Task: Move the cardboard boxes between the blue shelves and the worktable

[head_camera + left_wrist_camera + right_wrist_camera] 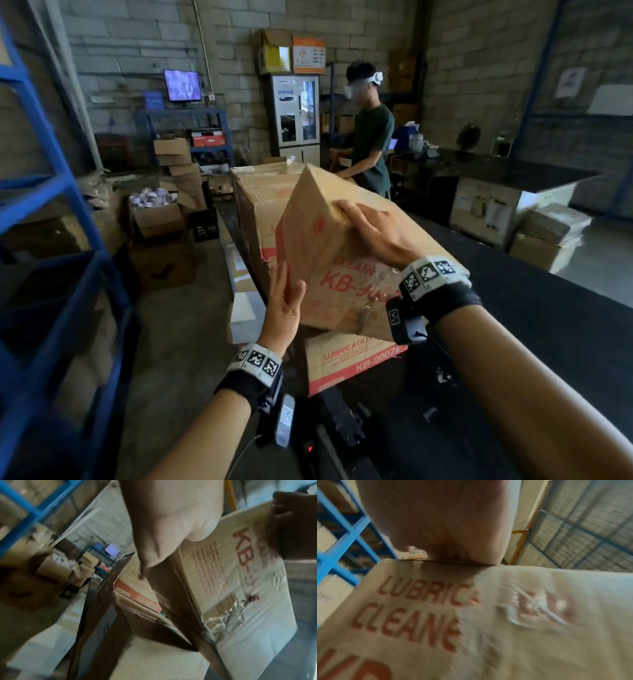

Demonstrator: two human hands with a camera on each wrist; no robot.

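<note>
A cardboard box (pixel 329 246) with red KB lettering is tilted on its corner above the black worktable (pixel 513 308). My right hand (pixel 366 226) lies on its upper face, and in the right wrist view this hand (pixel 440 520) wraps its fingers over the far edge of the box (pixel 436 615). My left hand (pixel 286 301) presses straight fingers flat against the box's left side; the left wrist view shows the left hand (pixel 163 527) beside the box (pixel 240 588). A second box (pixel 349 359) marked LUBRICATION KB-9007E sits beneath. The blue shelves (pixel 51 240) stand at my left.
A row of larger cardboard boxes (pixel 260 205) stands on the table behind the held box. Another person (pixel 371 144) works at the table's far end. Open cartons (pixel 157 219) and stacked boxes crowd the floor between the shelves and the table. More boxes (pixel 548 236) lie at the right.
</note>
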